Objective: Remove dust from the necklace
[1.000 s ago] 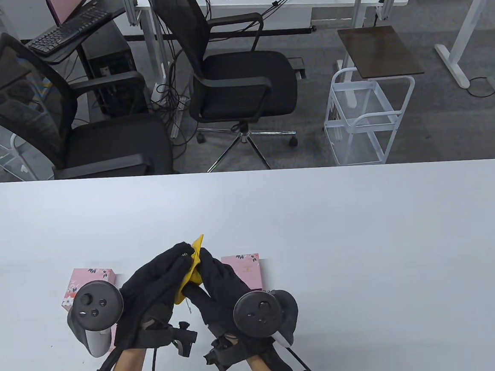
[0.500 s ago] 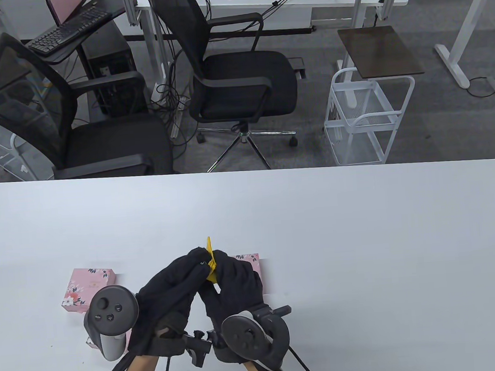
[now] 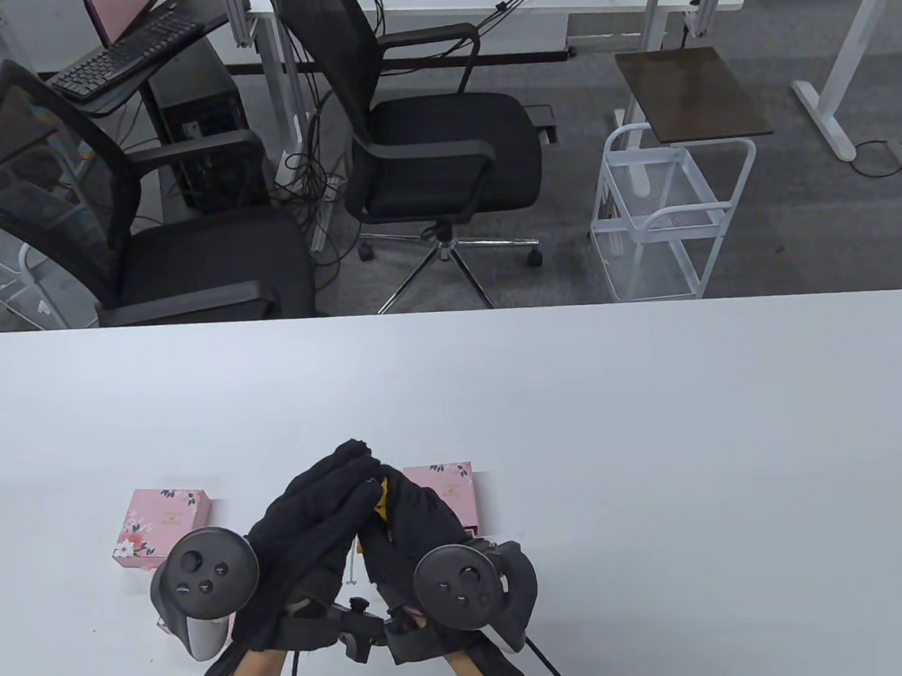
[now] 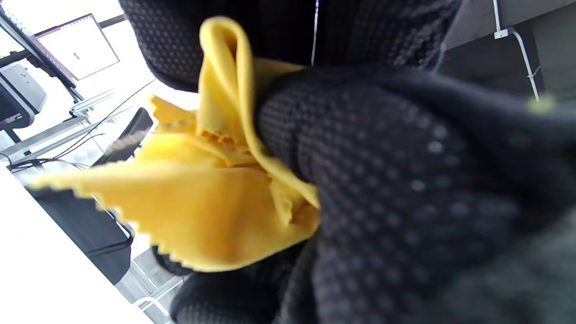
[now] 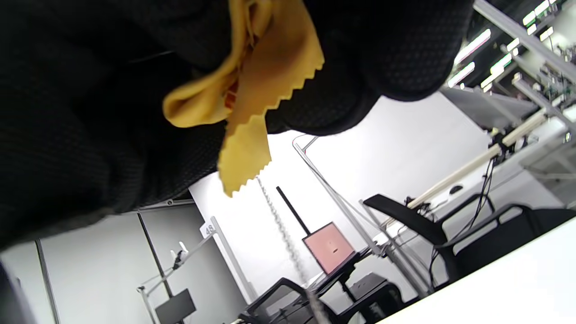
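Note:
Near the front edge of the white table (image 3: 663,454), my left hand (image 3: 334,488) and right hand (image 3: 409,505) meet fingertip to fingertip. Both grip a yellow cloth (image 3: 383,499) bunched between them; only a sliver of it shows from above. In the left wrist view the cloth (image 4: 202,202) bulges out between black gloved fingers. In the right wrist view its zigzag edge (image 5: 252,90) hangs from the fingers. A thin silver necklace chain (image 5: 279,220) drops out of the cloth. A short length of the chain (image 3: 352,566) dangles between my wrists. The rest of the necklace is hidden.
Two pink flowered boxes lie on the table: one (image 3: 161,521) left of my left hand, one (image 3: 455,490) just behind my right hand. Beyond the far edge stand two black office chairs (image 3: 436,152) and a white wire cart (image 3: 667,212).
My hands have pressed closer over the cloth, which stuck up above the fingertips a second ago and is now almost covered. The right wrist rolled and shifted slightly.

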The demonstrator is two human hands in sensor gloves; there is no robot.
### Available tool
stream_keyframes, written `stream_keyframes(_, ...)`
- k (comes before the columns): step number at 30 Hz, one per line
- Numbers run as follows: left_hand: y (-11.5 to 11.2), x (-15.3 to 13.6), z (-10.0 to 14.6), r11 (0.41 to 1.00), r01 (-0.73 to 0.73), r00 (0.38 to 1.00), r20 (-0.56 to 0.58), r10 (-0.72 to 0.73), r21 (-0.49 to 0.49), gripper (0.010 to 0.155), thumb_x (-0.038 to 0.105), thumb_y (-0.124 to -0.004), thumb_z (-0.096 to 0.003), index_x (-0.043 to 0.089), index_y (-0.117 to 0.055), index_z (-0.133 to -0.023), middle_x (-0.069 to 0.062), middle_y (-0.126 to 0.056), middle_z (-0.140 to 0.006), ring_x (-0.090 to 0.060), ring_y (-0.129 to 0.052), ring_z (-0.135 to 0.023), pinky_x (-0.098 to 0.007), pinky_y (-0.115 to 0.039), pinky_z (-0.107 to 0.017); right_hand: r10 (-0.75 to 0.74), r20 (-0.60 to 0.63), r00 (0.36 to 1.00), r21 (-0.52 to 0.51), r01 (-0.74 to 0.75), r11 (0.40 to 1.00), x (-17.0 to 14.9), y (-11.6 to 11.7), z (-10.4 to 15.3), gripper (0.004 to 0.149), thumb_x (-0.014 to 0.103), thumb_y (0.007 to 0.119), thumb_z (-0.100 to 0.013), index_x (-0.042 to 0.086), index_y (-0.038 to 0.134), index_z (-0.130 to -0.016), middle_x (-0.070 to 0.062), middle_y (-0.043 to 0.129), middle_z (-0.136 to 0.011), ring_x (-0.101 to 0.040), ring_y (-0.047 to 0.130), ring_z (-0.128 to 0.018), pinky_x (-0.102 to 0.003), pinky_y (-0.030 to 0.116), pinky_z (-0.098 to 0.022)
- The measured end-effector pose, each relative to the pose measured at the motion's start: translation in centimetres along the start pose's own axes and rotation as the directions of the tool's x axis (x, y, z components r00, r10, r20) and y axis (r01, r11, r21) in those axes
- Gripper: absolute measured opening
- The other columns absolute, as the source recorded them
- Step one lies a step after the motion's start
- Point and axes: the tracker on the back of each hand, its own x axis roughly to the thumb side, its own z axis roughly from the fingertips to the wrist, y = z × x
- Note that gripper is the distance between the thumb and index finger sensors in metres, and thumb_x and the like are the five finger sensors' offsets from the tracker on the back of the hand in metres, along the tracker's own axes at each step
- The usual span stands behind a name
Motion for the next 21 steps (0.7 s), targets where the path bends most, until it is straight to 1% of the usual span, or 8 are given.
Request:
stream_keyframes(4, 0.16, -0.04, -0.02, 1.0, 0.015, 1.0, 0.008, -0.015, 0.003, 0.038, 0.045, -0.088, -0.0524, 0.028, -0.093, -0.086, -0.003, -0.09, -0.101, -0.027, -0.089, -0.088, -0.047, -0.08, -0.062, -0.062, -0.035, 0.997, 0.008, 0.062, 0.998, -0.26, -0.15, -0.08, 0.045, 0.028, 0.078, -0.063, 0.003, 0.071, -0.098, -0.02, 0.092, -0.079, -0.035, 0.096, -0.057, -0.051, 0.08, -0.051)
stream_keyframes(9, 0.32, 0.09, 0.06, 1.0, 0.012, 1.0, 0.023, -0.012, 0.013, 0.038, 0.045, -0.088, -0.0523, 0.028, -0.094, -0.086, -0.003, -0.092, -0.1, -0.027, -0.09, -0.088, -0.046, -0.08, -0.062, -0.032, -0.033, 0.999, 0.014, 0.032, 0.999, -0.47, -0.11, -0.08, 0.044, 0.038, 0.078, -0.061, 0.005, 0.077, -0.091, -0.014, 0.096, -0.07, -0.032, 0.097, -0.05, -0.049, 0.082, -0.048)
stream_keyframes(10, 0.33, 0.12, 0.07, 1.0, 0.014, 1.0, 0.024, -0.014, 0.012, 0.037, 0.045, -0.088, -0.0524, 0.028, -0.094, -0.085, -0.003, -0.092, -0.099, -0.027, -0.09, -0.087, -0.046, -0.08, -0.062, -0.034, -0.028, 0.999, 0.019, 0.034, 0.999, -0.46, -0.07, -0.09, 0.044, 0.037, 0.077, -0.062, 0.005, 0.077, -0.091, -0.014, 0.096, -0.07, -0.032, 0.097, -0.051, -0.05, 0.081, -0.049)
stream_keyframes(14, 0.42, 0.09, 0.09, 1.0, 0.016, 0.999, 0.029, -0.017, 0.025, 0.037, 0.045, -0.088, -0.0524, 0.029, -0.094, -0.085, -0.003, -0.092, -0.099, -0.026, -0.09, -0.087, -0.046, -0.081, -0.061, -0.067, -0.018, 0.998, 0.063, 0.068, 0.996, -0.35, -0.03, -0.2, 0.043, 0.03, 0.078, -0.062, 0.005, 0.073, -0.097, -0.019, 0.092, -0.081, -0.037, 0.096, -0.06, -0.052, 0.079, -0.053)
stream_keyframes(16, 0.51, 0.08, 0.08, 0.999, 0.015, 0.999, 0.028, -0.016, 0.029, 0.037, 0.044, -0.088, -0.0525, 0.029, -0.094, -0.085, -0.003, -0.092, -0.099, -0.026, -0.09, -0.087, -0.046, -0.081, -0.061, -0.093, -0.029, 0.995, 0.072, 0.095, 0.993, -0.44, 0.06, -0.24, 0.043, 0.029, 0.079, -0.062, 0.005, 0.072, -0.098, -0.019, 0.092, -0.082, -0.037, 0.095, -0.062, -0.052, 0.078, -0.053)
stream_keyframes(17, 0.56, 0.05, 0.07, 0.999, 0.015, 0.999, 0.028, -0.016, 0.03, 0.036, 0.044, -0.088, -0.0526, 0.029, -0.094, -0.085, -0.003, -0.093, -0.099, -0.027, -0.091, -0.087, -0.046, -0.081, -0.061, -0.098, -0.041, 0.994, 0.081, 0.101, 0.992, -0.51, 0.11, -0.27, 0.043, 0.029, 0.079, -0.062, 0.006, 0.073, -0.097, -0.018, 0.092, -0.081, -0.036, 0.096, -0.06, -0.052, 0.079, -0.053)
stream_keyframes(19, 0.66, -0.04, 0.02, 0.999, 0.002, 1.0, 0.027, -0.003, 0.032, 0.036, 0.044, -0.088, -0.0527, 0.03, -0.094, -0.085, -0.003, -0.093, -0.098, -0.027, -0.091, -0.086, -0.046, -0.081, -0.061, -0.111, -0.051, 0.992, 0.081, 0.115, 0.99, -0.74, 0.26, -0.22, 0.043, 0.037, 0.078, -0.062, 0.007, 0.076, -0.093, -0.014, 0.095, -0.073, -0.033, 0.097, -0.054, -0.05, 0.08, -0.05)
stream_keyframes(21, 0.74, -0.08, -0.02, 1.0, -0.006, 1.0, 0.025, 0.005, 0.028, 0.036, 0.044, -0.088, -0.0527, 0.029, -0.094, -0.085, -0.003, -0.093, -0.098, -0.027, -0.091, -0.085, -0.046, -0.081, -0.06, -0.133, -0.06, 0.989, 0.087, 0.138, 0.987, -0.8, 0.41, -0.23, 0.043, 0.038, 0.077, -0.062, 0.006, 0.077, -0.092, -0.014, 0.096, -0.072, -0.034, 0.097, -0.053, -0.05, 0.08, -0.05)
